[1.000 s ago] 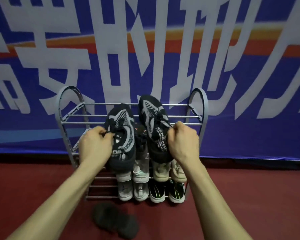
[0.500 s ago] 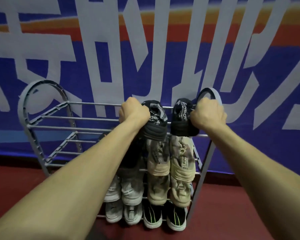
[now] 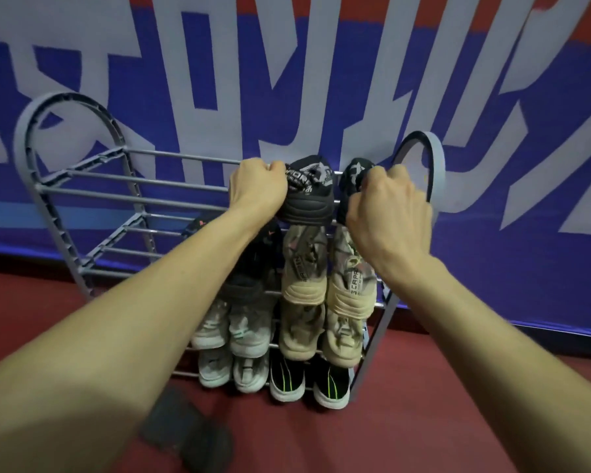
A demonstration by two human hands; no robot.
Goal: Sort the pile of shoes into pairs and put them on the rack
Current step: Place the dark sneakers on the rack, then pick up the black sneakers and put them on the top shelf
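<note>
A grey metal shoe rack (image 3: 82, 180) stands against a blue banner wall. On the right end of its top shelf sit two black-and-grey sneakers, heels toward me. My left hand (image 3: 258, 187) grips the left black sneaker (image 3: 307, 196) at its collar. My right hand (image 3: 388, 213) holds the right black sneaker (image 3: 354, 175), mostly hiding it. Below them are a pair of beige sneakers (image 3: 325, 278), another beige pair under that, a black shoe (image 3: 253, 264) behind my left forearm, pale grey pairs (image 3: 229, 329) and a black pair with green stripes (image 3: 307, 380) at the bottom.
A dark shoe (image 3: 185, 428) lies on the red floor in front of the rack, near my left forearm. The left half of each shelf holds no shoes. The rack's arched right side frame (image 3: 435, 158) is just beyond my right hand.
Both hands have carried the black sneakers from mid-air in front of the rack up onto the top shelf's right end. My view has moved closer to the rack.
</note>
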